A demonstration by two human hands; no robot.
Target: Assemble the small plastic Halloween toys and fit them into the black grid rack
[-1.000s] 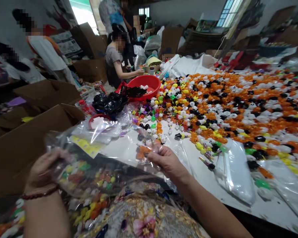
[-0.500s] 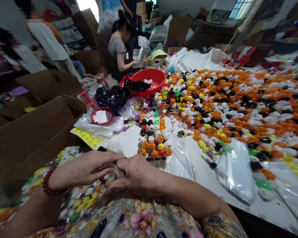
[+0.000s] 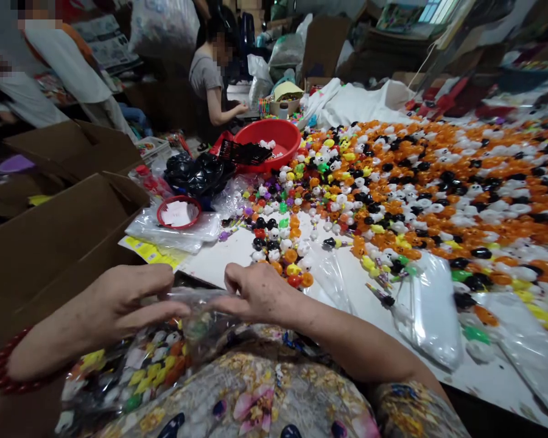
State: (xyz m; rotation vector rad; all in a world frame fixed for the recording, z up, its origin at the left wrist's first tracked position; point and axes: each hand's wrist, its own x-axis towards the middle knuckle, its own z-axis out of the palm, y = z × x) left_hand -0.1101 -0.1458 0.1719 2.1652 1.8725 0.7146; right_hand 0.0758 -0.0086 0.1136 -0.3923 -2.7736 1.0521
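Observation:
My left hand (image 3: pixel 134 295), its wrist in a dark red bead bracelet (image 3: pixel 11 365), pinches one side of a clear plastic bag's opening. The other side is gripped between the thumb and fingers of my right hand (image 3: pixel 260 292). Between the hands the clear plastic bag (image 3: pixel 196 298) stretches across. It bulges with small yellow, white, orange and black plastic figures and lies against my lap at the lower left. Just beyond my right hand, a tight cluster of small figures (image 3: pixel 281 249) in orange, black, white and red stands on the white table.
A large heap of orange, white and black figures (image 3: pixel 438 176) covers the table's right side. Clear bags (image 3: pixel 432 310) lie at its front. A red basin (image 3: pixel 285 137), a small red basket (image 3: pixel 196 220) and an open cardboard box (image 3: pixel 64 231) stand left. A person (image 3: pixel 210 79) sits behind the basin.
My hands have moved apart, the left one going left, and the plastic between them is now spread. The filled bag shows more. The view has shifted slightly.

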